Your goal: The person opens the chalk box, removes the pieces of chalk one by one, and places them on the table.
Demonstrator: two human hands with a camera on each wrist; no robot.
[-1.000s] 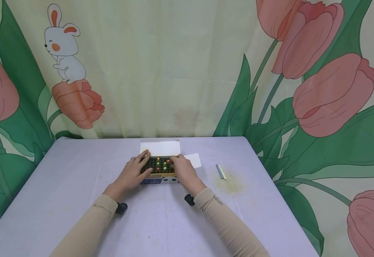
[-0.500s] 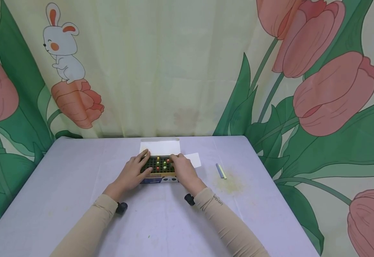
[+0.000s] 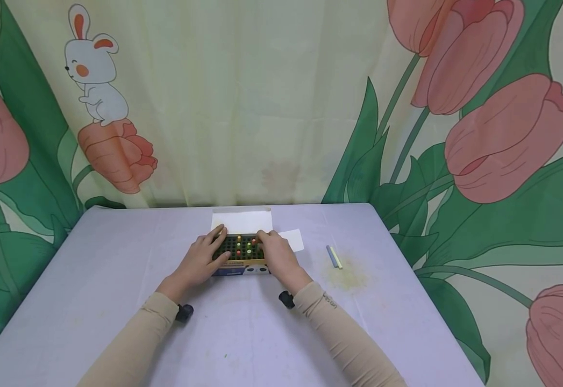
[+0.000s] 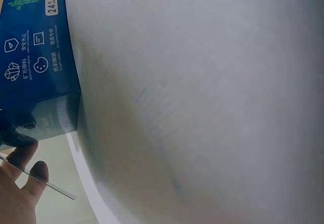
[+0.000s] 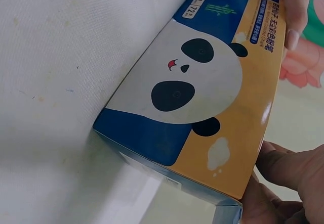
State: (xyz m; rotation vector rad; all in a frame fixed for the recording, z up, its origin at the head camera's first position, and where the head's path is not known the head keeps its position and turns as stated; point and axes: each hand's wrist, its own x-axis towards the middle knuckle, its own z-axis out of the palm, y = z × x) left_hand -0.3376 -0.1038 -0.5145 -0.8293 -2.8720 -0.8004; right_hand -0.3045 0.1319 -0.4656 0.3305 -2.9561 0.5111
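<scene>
A chalk box [image 3: 241,270] with a panda on its blue and yellow front lies lid-open on the table. Its dark holed tray [image 3: 231,247] bears several coloured chalk sticks [image 3: 239,245] standing upright. My left hand [image 3: 198,262] holds the box at its left end, thumb by the front and fingers spread toward the back. At the right end my right hand [image 3: 279,259] has bent fingers over the holes. In the right wrist view its thumb [image 5: 276,166] reaches the box's upper edge. Whether chalk sits between those fingertips is hidden.
Behind the box stands its white lid flap [image 3: 242,221], and another white flap [image 3: 293,240] sticks out right. Farther right lie a blue chalk [image 3: 331,257] and a yellow chalk [image 3: 336,258] beside a yellowish stain. White cloth covers the table [image 3: 233,338]; a printed curtain [image 3: 223,107] hangs behind.
Both hands and the box stay practically where they were. The head view has shifted very slightly.
</scene>
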